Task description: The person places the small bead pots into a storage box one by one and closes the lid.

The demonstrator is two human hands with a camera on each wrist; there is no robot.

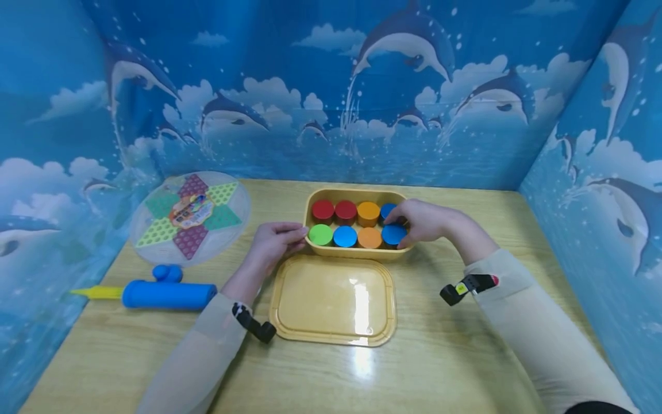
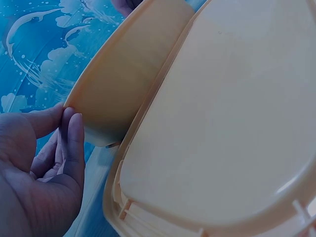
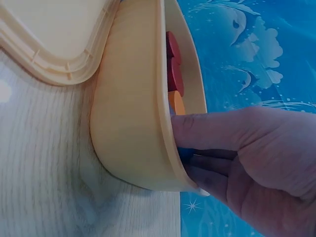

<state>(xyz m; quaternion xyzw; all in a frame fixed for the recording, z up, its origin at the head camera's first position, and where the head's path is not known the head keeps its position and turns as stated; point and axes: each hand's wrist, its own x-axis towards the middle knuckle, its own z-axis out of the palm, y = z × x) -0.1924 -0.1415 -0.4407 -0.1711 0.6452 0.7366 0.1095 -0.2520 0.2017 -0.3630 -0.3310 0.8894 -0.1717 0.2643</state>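
A yellow plastic box [image 1: 357, 253] holds two rows of round blocks. In the back row are two red blocks [image 1: 323, 210], an orange one [image 1: 368, 213] and a dark blue one [image 1: 387, 210]. The front row has a green block [image 1: 320, 234], a lighter blue one [image 1: 345, 236], an orange one [image 1: 369, 237] and a dark blue one [image 1: 393, 234]. With thumb and fingers my left hand [image 1: 276, 244] pinches the box's left rim. My right hand [image 1: 426, 220] reaches into the right end, its thumb and fingers around the front dark blue block.
A yellow lid [image 1: 333, 302] lies in front of the box. To the left are a round star-patterned game board [image 1: 191, 218] and a blue pump [image 1: 168, 294] with a yellow nozzle. A dolphin-printed curtain [image 1: 331, 86] surrounds the table.
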